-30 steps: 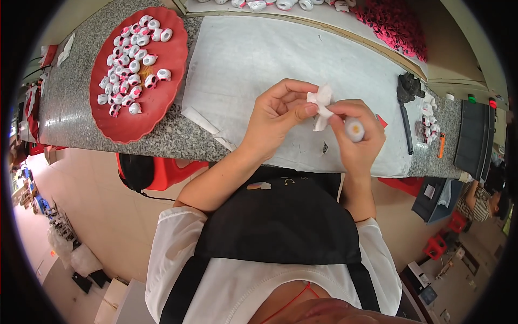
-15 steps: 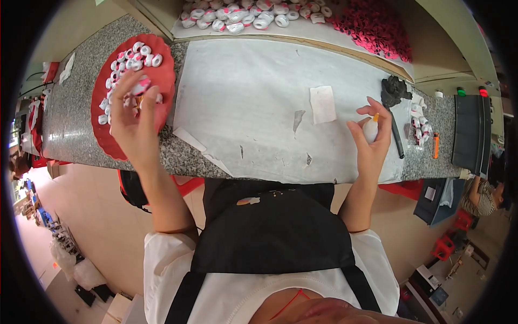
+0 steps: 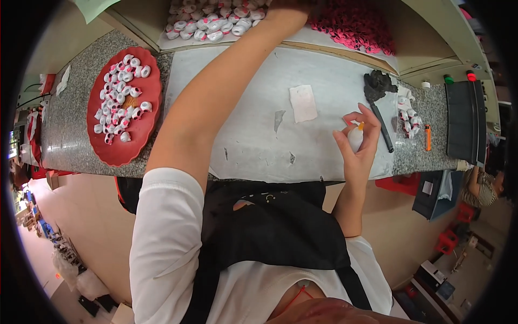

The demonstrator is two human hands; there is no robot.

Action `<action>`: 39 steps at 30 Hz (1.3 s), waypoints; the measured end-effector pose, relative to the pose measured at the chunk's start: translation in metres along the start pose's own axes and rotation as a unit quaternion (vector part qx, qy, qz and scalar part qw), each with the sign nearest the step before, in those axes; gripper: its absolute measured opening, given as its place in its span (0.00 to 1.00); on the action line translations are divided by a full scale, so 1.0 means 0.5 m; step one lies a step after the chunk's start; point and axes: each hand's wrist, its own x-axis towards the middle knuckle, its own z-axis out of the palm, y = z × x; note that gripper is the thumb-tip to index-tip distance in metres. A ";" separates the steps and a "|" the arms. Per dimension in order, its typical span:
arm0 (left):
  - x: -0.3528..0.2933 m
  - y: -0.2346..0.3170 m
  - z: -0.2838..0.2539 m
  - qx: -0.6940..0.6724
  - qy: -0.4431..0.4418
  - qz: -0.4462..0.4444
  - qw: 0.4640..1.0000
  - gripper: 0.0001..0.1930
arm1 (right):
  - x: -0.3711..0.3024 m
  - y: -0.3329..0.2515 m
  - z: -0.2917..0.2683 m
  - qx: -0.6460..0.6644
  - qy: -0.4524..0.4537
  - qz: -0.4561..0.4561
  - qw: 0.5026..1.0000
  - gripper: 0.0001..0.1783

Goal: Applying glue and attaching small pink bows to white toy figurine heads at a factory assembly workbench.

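My left arm stretches across the bench, and my left hand (image 3: pixel 288 20) is in the shelf at the top edge of the picture. It is between the heap of small white-and-pink shoe-like pieces (image 3: pixel 215 25) and the pile of small bright pink pieces (image 3: pixel 353 28); its fingers are hidden. In my right hand (image 3: pixel 365 150), raised over the right part of the white sheet (image 3: pixel 237 102), is a small white squeeze bottle (image 3: pixel 355 139) with an orange tip. At the left stands a red scalloped plate (image 3: pixel 123 154) bearing many more white-and-pink pieces (image 3: pixel 114 103).
A pale paper square (image 3: pixel 303 103) and dark scraps lie on the sheet. To the right are a crumpled black lump (image 3: pixel 379 84), a dark stick-like tool (image 3: pixel 382 127), a few more pieces (image 3: pixel 410 123), an orange lighter-like item (image 3: pixel 428 137) and a black tray (image 3: pixel 463 129).
My left hand has gone from above the red plate, where it held a white-and-pink piece, up to the shelf. My right hand keeps the bottle in nearly the same place.
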 end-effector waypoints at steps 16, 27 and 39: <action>-0.005 0.101 -0.219 -0.463 -0.073 -0.296 0.832 0.10 | 0.003 0.027 -0.011 0.316 -0.087 0.071 0.942 0.17; -0.237 0.178 -0.360 -0.660 -0.021 -0.447 0.603 0.14 | 0.015 -0.024 0.017 0.295 -0.128 0.020 0.947 0.19; -0.263 0.187 -0.357 -0.676 0.012 -0.440 0.591 0.15 | 0.021 -0.028 0.055 0.472 -0.005 0.063 0.880 0.16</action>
